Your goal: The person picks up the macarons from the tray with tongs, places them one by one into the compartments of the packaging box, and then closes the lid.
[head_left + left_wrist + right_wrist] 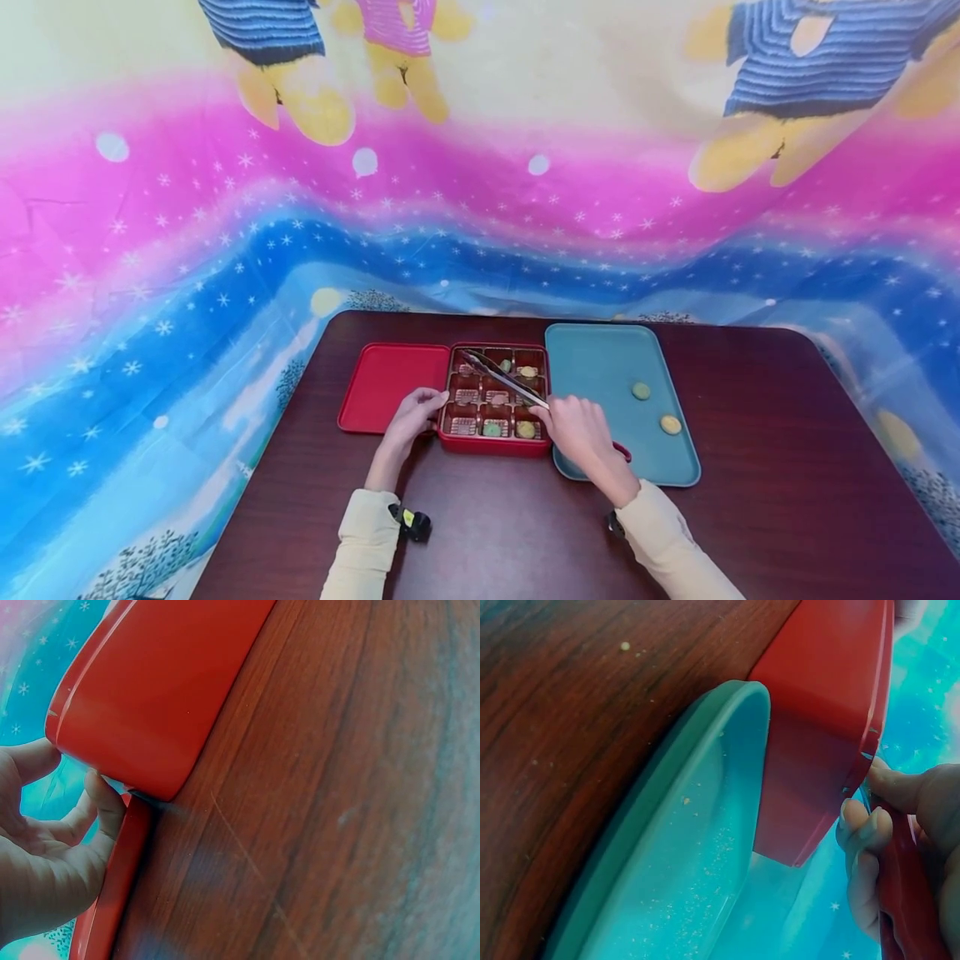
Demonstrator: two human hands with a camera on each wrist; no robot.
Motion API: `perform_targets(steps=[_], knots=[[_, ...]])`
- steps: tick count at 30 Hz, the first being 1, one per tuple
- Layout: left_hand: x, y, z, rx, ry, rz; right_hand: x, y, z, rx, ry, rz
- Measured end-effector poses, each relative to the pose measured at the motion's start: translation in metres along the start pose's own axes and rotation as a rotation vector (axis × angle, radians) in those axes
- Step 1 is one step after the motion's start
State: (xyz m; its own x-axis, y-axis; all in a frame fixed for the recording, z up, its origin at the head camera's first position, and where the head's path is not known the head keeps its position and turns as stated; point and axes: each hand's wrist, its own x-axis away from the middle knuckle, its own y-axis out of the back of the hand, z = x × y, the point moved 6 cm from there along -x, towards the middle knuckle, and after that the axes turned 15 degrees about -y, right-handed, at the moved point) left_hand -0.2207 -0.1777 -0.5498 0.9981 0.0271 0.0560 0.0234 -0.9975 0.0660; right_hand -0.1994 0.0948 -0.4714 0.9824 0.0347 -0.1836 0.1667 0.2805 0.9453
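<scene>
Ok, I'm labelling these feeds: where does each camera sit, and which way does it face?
Head: on the person's head, facing forward and down at the red box and teal tray; left hand, right hand and sleeves show.
Left wrist: on that wrist, facing the box's outer wall and the table; left hand shows.
Right wrist: on that wrist, facing the box's outer wall and the tray's rim; right hand shows, gripping a red handle.
Shared: both wrist views include the box and table.

Next to the red box [495,447], a blue-green tray [600,358] is seen; behind the box, a pink-and-blue cloth [457,171] is dotted with white snowflakes.
</scene>
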Motion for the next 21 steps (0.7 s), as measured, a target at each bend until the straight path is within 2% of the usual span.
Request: perform_targets(steps=[7,21], knots=[[-0.0001,-0.001,-0.0004,-0.005,0.003,0.001,-0.0021,-0.0009,0.0018,0.03,0.009,-0.018],[0.0019,-0.0015,-0.0027,-0.015,0.002,-0.005,-0.0003,-0.001,0.0013,0.018,-0.012,0.017]])
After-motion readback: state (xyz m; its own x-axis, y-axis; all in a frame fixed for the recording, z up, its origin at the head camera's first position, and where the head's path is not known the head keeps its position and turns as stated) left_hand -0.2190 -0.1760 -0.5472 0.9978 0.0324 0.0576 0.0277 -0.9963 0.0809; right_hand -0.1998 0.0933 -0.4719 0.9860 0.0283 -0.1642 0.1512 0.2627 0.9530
